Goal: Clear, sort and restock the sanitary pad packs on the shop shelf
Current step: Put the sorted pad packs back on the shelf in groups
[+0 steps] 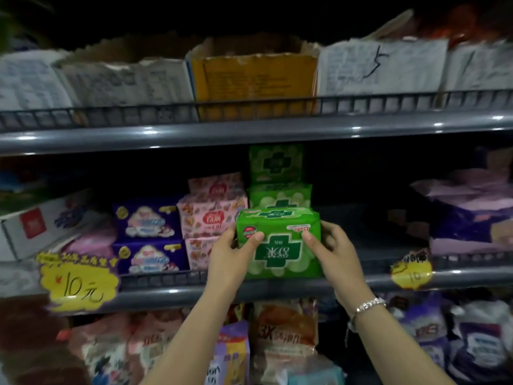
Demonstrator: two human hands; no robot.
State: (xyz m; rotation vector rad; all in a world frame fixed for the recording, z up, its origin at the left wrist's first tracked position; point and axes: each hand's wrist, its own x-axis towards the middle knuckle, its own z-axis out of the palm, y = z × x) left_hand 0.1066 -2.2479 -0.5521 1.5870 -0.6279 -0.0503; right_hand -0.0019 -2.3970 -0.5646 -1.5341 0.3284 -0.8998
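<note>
We have both hands on one green plastic pad pack with a dark green cross (279, 243), printed upside down to us, at the front rail of the grey metal middle shelf (277, 287). Our left hand (231, 255) grips its left edge, thumb curled over the front face; our right hand (331, 251), silver bracelet (367, 305) on the wrist, grips the right edge the same way. Behind it we count two more green packs (277, 179), stacked. To the left: two purple packs (147, 237) stacked, then pink patterned packs (211, 215), three visible. A white cardboard box with a red square logo (41, 226) lies tilted far left. Two yellow handwritten price tags on the rail, one left (77, 279), one right (412, 269). On the top shelf we see a row of open cartons, the yellow one (255, 79) in the middle; contents not visible. Lower shelf holds mixed packs, too blurred to count.
</note>
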